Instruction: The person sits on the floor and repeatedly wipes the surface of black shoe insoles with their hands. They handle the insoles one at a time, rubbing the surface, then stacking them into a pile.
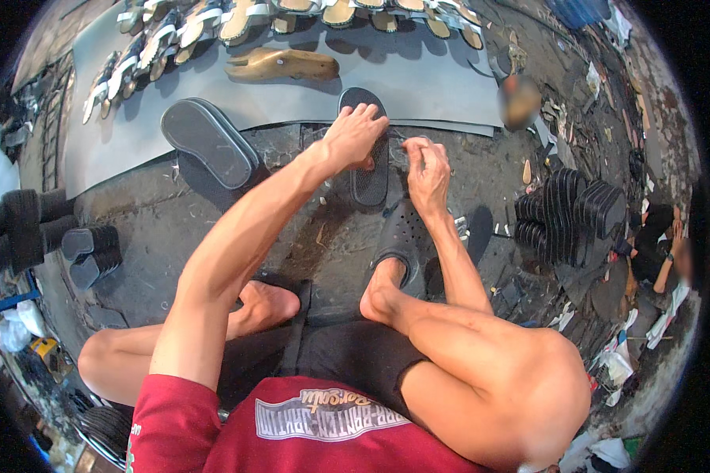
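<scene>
My left hand [353,139] lies across a long dark shoe sole [368,185], fingers spread over its upper part and thumb lower down. The sole has a textured top, and its far end reaches the edge of the grey sheet. To its right my right hand [428,177] hovers apart from it. Those fingers are loosely curled, with a gap between thumb and forefinger and nothing visible between them. Just below is the dark clog [401,232] on my foot. A stack of black-edged soles [211,142] stands to the left. Beyond my left hand lies a wooden shoe last [282,64].
Rows of white-strapped sandals [237,24] line the far side of the grey sheet [292,102]. Piles of black soles [564,213] stand at right, a smaller stack [92,254] at left. Scraps litter the right-hand ground. Another person's hand [677,229] shows at the right edge.
</scene>
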Tool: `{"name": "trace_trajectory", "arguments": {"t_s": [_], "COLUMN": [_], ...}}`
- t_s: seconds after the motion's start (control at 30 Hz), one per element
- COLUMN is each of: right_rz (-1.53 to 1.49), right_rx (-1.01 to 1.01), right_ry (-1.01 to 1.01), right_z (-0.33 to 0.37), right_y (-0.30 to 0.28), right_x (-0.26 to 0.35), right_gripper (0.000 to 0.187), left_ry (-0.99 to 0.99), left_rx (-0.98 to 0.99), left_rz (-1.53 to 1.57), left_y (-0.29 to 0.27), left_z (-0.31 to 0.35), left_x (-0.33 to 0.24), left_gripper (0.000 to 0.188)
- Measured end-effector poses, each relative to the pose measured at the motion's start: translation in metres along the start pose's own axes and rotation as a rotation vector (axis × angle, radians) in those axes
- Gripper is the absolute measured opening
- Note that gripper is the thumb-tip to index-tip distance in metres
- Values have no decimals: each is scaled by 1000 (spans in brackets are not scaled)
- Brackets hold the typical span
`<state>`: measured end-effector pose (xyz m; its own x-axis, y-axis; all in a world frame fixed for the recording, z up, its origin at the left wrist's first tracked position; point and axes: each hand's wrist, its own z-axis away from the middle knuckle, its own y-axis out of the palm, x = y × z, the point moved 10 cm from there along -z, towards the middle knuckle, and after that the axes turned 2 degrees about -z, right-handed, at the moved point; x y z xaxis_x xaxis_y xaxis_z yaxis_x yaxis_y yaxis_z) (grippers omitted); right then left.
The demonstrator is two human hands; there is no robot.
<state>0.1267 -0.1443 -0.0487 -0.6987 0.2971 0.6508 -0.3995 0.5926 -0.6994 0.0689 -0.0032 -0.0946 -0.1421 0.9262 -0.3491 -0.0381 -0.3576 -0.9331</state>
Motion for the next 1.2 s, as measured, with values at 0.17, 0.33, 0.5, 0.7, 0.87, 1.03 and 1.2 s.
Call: {"name": "trace_trajectory", "arguments": {"t_s": [0.17, 0.33, 0.5, 0.7, 0.87, 1.03, 1.2], "right_rz": [-170, -14, 109, 91, -7, 69, 77], "right_rx": [126, 147, 69, -119, -73, -27, 3], "right_ry": [265, 256, 296, 353, 348, 355, 319], "right_z": [25, 32, 18, 15, 29, 51, 47], "right_y": [24, 76, 45, -2, 37, 71, 70], "right_x": [-25, 15, 11, 1, 25, 4, 13], "right_gripper": [32, 79, 72, 77, 87, 87, 89], "left_ry": [-299, -484, -469, -664, -1070, -887, -423], "left_rx": [-477, -821, -645, -1031, -1135, -996, -654], "left_rz": [491, 745, 791, 388, 122, -31, 448], "left_y": [10, 73, 57, -53, -95, -110, -40], "left_z": [84, 121, 122, 191, 266, 217, 80], "left_x": [-27, -37, -53, -1, 71, 52, 66], "left_gripper": [134, 125, 119, 94, 88, 68, 59]}}
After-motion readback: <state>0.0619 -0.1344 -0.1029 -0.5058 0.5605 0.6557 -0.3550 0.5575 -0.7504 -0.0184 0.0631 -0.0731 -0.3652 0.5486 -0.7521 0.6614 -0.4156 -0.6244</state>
